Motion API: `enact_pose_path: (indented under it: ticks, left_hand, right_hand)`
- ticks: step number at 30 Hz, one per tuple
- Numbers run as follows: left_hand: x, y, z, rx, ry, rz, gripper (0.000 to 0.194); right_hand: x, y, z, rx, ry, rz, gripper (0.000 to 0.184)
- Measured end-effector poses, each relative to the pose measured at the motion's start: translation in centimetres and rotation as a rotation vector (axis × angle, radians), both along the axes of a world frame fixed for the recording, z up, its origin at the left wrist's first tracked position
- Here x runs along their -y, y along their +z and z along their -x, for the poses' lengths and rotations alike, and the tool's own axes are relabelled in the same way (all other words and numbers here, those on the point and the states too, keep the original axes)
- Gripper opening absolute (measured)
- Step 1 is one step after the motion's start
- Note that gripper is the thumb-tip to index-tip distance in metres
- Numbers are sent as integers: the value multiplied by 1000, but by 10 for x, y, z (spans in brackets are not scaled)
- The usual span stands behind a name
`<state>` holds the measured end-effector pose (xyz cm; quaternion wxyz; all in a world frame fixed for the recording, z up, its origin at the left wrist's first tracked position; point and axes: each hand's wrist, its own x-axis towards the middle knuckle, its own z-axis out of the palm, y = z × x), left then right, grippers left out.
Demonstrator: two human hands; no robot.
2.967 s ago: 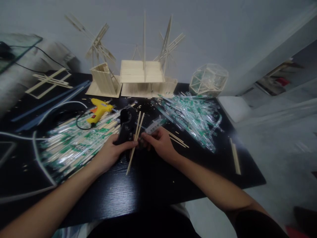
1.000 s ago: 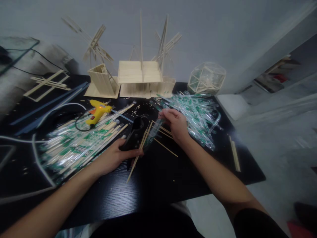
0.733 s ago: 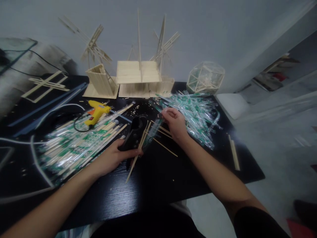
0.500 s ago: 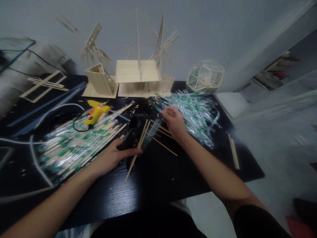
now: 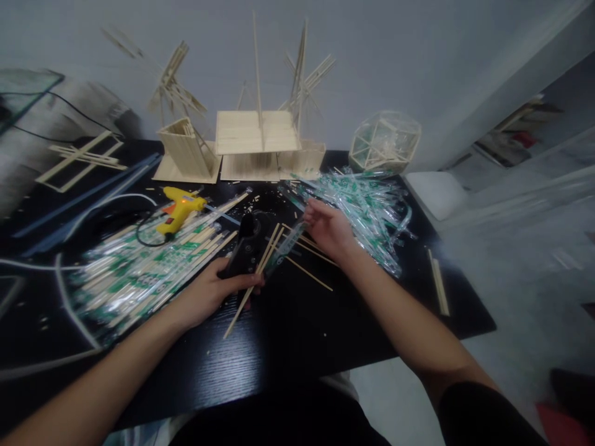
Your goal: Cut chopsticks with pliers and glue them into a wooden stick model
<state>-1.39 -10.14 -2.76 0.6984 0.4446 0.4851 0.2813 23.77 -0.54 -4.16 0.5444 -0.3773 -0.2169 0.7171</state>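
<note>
My left hand (image 5: pixel 223 288) is closed, its thumb pressing a pair of wooden chopsticks (image 5: pixel 267 254) that slant down toward me. The same hand also holds a black tool (image 5: pixel 245 251) whose kind I cannot make out. A clear and green plastic wrapper (image 5: pixel 283 248) sticks out beside the chopsticks, toward the other hand. Near the wrapper's far end, my right hand (image 5: pixel 330 232) has its fingers loosely apart, with nothing visible in them. Loose chopsticks (image 5: pixel 309 274) lie on the black table (image 5: pixel 297 347) between the hands.
Wrapped chopsticks (image 5: pixel 139 279) are heaped on the left, with a yellow glue gun (image 5: pixel 179 214) on them. Discarded wrappers (image 5: pixel 367 204) pile up on the right. Wooden windmill models (image 5: pixel 186 152) and a faceted stick frame (image 5: pixel 385 142) stand at the back. More sticks (image 5: pixel 437 285) lie near the right edge.
My right hand's fingers have loosened from the wrapper's end. The chopsticks' lower ends have swung slightly left in my left hand.
</note>
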Motion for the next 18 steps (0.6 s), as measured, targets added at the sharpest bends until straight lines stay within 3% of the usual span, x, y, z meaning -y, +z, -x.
enact_pose_path:
  ticks: [4,12,18]
  left_hand:
    - [0,-1,1,-5,5,6,31]
    - [-1,0,0,-5,45,13,28]
    - [-4,2,-1,-22,85,4,26]
  right_hand:
    - [-2,-3,-3,-107,3,42,7]
    - [1,2,-5,-132,7,-11,7]
    - [7,4,0,-1,32,-94,28]
